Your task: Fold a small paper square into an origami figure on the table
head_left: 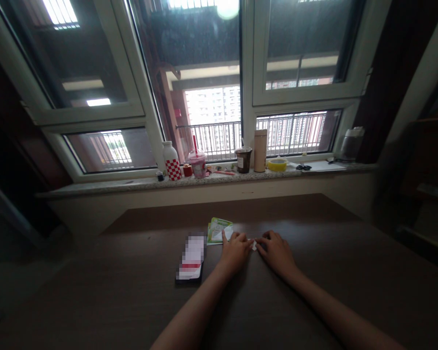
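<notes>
My left hand (235,253) and my right hand (277,250) meet over the middle of the table. Between their fingertips is a small white piece (254,246), perhaps paper; it is too small to make out fully. Both hands are closed at its sides, the fingers partly covering it. Just left of my left hand lie green-and-white packets (215,235), overlapping one another, with a white flap on top near my left thumb. A phone (191,260) with a lit, blurred screen rests nearer to me on the left.
Beyond the brown table (160,223) runs a windowsill. On it stand a red-checked white bottle (173,165), a pink drink cup (197,164), a dark drink cup (243,160), a beige flask (260,151), a yellow tape roll (277,166) and black scissors (303,167).
</notes>
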A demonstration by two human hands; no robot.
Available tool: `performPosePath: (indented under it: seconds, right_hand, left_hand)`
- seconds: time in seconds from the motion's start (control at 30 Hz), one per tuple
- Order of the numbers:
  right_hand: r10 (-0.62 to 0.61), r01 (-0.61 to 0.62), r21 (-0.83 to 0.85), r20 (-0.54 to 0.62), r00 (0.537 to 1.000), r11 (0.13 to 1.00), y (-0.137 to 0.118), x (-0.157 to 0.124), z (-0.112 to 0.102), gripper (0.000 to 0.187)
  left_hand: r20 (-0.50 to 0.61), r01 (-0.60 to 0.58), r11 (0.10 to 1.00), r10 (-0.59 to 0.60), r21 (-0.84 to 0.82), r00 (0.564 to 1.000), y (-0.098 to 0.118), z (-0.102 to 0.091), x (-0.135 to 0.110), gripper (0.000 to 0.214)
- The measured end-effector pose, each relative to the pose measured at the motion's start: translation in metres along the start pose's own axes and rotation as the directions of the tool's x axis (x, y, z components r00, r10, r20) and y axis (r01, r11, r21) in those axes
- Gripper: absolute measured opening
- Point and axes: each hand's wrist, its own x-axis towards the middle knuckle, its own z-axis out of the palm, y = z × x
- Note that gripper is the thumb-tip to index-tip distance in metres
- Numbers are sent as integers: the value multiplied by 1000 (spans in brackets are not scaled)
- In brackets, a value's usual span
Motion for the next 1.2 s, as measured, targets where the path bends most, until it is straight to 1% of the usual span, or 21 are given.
performPosePath:
  seconds: [0.2, 0.5, 0.6, 0.73, 0.93, 1.03, 1.2]
  right_hand:
    - [10, -10, 9, -7, 1000, 1000, -1, -1, 0, 25]
    - [4, -4, 38, -21, 1000, 999, 0, -3, 4, 30]
    - [7, -7, 87, -6, 1000, 996, 5, -2, 7, 29]
    - [45, -48, 125, 29, 999, 991, 10, 0, 10, 27]
    - [31, -35, 106, 39, 999, 994, 9, 0, 8, 28]
    - [24, -25, 76, 18, 1000, 997, 8, -1, 6, 27]
    - [8, -9, 44, 35, 999, 999, 6, 0, 5, 26]
  left_hand:
    - [-23, 2, 1000, -1, 3, 1000, -1, 3, 0, 30]
    - [-10, 21, 999, -22, -47, 1000, -2, 2, -1, 30]
    - [-4, 30, 997, -30, -70, 1000, -3, 3, -1, 30]
    - [0, 41, 995, -41, -96, 999, -4, 3, -1, 29]
    - [29, 60, 992, -57, -107, 998, -4, 2, -1, 29]
    - [32, 67, 990, -63, -123, 997, -4, 2, -1, 29]
    - [24, 64, 990, -61, -124, 998, -3, 1, -1, 28]
